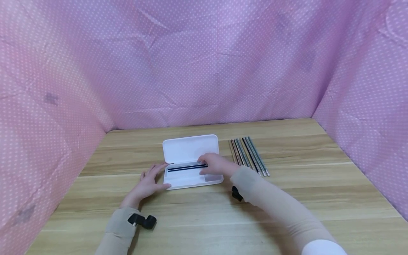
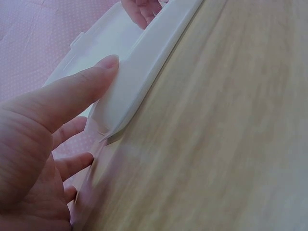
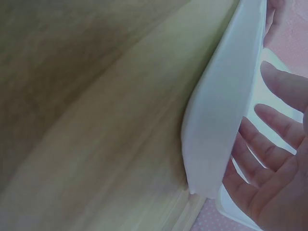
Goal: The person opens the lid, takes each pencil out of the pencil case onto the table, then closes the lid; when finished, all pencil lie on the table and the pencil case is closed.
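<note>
A white pencil case (image 1: pixel 185 181) lies with its lid (image 1: pixel 190 148) swung back on the far side. Inside, dark pencils (image 1: pixel 185 168) lie lengthwise along the back of the tray. At the case's left end is my left hand (image 1: pixel 147 184); its thumb (image 2: pixel 86 86) touches the near edge, and its other fingers extend by the end wall. My right hand (image 1: pixel 215 164) reaches over the right half of the case, fingertips at the pencils' right ends. In the right wrist view its fingers (image 3: pixel 269 144) are spread and relaxed, with nothing visible between them.
Several pencils (image 1: pixel 250 154) lie side by side right of the case, partly behind my right wrist. All rests on a wooden table (image 1: pixel 197 219). Pink dotted cloth (image 1: pixel 204 71) hangs behind and at both sides.
</note>
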